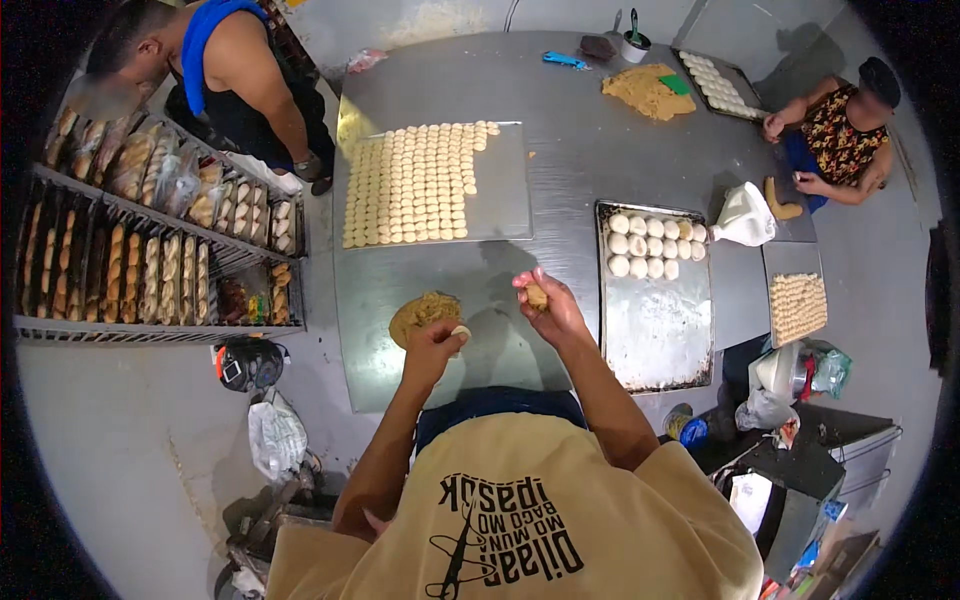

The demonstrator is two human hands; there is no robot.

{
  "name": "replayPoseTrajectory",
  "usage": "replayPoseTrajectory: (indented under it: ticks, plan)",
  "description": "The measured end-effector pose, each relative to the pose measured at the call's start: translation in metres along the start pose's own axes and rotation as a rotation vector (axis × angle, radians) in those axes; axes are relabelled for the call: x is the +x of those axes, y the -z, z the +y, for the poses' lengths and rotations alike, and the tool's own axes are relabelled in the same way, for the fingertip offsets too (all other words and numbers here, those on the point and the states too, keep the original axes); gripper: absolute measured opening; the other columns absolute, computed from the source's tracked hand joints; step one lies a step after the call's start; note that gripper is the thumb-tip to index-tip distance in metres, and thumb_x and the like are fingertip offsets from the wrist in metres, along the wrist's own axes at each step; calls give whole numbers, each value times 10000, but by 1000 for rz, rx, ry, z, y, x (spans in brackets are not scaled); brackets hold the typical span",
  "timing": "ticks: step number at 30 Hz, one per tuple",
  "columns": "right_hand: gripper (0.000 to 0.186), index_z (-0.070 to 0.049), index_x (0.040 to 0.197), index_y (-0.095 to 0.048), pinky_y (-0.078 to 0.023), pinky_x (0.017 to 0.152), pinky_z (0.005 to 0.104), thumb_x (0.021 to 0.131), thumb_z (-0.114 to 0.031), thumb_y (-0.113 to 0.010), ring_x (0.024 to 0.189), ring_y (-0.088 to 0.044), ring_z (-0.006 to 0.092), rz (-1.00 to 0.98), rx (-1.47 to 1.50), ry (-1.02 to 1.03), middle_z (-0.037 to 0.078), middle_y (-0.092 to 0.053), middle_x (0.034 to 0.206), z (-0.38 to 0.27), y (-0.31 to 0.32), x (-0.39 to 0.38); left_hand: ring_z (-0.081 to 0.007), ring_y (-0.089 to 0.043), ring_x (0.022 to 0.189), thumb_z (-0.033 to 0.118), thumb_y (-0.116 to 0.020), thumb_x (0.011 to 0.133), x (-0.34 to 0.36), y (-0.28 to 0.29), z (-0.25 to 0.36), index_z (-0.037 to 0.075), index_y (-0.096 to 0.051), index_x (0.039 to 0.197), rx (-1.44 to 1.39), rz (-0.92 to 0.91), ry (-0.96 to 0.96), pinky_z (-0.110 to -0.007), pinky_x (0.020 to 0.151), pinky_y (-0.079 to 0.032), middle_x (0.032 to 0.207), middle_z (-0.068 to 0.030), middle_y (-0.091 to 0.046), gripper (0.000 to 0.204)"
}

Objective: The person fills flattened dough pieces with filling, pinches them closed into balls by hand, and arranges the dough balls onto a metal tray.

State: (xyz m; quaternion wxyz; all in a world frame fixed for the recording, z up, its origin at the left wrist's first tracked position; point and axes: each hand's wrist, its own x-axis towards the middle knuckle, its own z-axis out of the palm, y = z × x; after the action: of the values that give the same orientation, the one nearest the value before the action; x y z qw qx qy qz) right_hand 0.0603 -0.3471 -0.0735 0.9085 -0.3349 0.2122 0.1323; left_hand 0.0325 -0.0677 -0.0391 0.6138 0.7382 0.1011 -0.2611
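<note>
My left hand (432, 352) is closed on a small pale dough piece (461, 334), pinched by the fingertips. Just behind it, a mound of brownish filling (412, 316) lies on the grey table (560, 120). To its right my right hand (556, 312) is raised over the table, palm up, its fingers curled round a lump of filling (537, 297). Beyond my hands a sheet tray (500, 205) carries many small dough pieces (410, 185) in rows. A dark-edged baking tray (655, 335) on the right bears several rows of round white buns (638, 246) at its far end.
A white jug (745, 215) lies beyond the baking tray. Far right, a person (845, 140) works beside a tray of white buns (720, 85). Another person (240, 80) bends over bread racks (160, 260) at left. Brown dough (645, 92) with a green scraper (675, 84) lies at the back.
</note>
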Motion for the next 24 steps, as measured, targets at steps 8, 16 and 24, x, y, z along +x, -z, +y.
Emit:
replayPoseTrajectory:
  ticks: [8,16,24]
  plan:
    - [481,-75,957,-716,-446,572,264,1125,-519,-640,691,-661,165,-292,-197,-126,45,-671,825,2,-13,12,-147,-749,910,157,-792,1000,3,7,-8,-32,-803,1206,-62,2,-46,-294,833,-599,1008,-67,-806,280]
    - [412,-20,1381,-687,-615,1002,410,979,33,-759,1106,-770,251,-190,-896,213,91,-755,1100,-21,-78,-63,-235,-757,1115,202,-681,1124,8,-5,6,-66,-690,1378,-562,-99,9,-372,978,-640,1270,-160,-755,369]
    - [455,-59,1360,-758,-621,886,400,914,-37,-844,997,-740,377,-215,-1523,821,177,-746,1095,-12,-94,-75,-261,-742,1179,183,-615,1158,0,-18,57,-84,-657,1416,-517,-266,25,-393,1061,-607,1319,-171,-738,374]
